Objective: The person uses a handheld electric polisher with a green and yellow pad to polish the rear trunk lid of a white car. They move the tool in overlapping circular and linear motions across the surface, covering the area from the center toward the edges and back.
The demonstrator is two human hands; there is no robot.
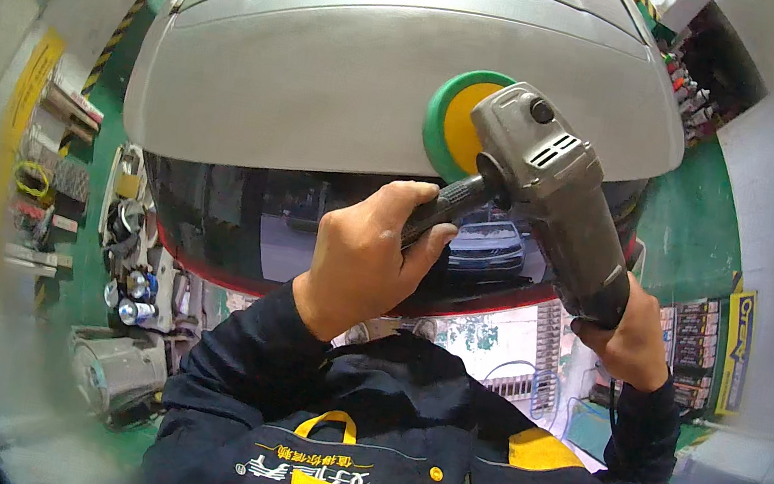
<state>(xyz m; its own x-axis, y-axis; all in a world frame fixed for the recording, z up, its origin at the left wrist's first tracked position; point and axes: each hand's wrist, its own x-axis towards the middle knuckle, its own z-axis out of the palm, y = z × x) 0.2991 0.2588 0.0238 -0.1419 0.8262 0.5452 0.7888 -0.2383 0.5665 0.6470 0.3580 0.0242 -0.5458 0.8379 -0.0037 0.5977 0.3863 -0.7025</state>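
A grey and black car polisher (561,199) is held in both hands over the back of a silver car. My left hand (370,252) wraps round its black side handle (446,207). The rear end of its body is gripped by my right hand (634,332). At the front of the tool is a round pad (437,120) with a green rim and a yellow face, tilted at the car's silver panel (311,83). I cannot tell whether the pad touches the paint. Below the panel lies the dark, shiny rear window (310,215), with another car mirrored in it.
Left on the green floor are loose parts (130,232) and a grey machine (113,371). Shelves with boxes (53,179) stand beyond them. At right are stacked boxes (694,352) and a yellow sign (736,353). Bottles (693,98) line the far right. A cord (611,404) hangs by my right wrist.
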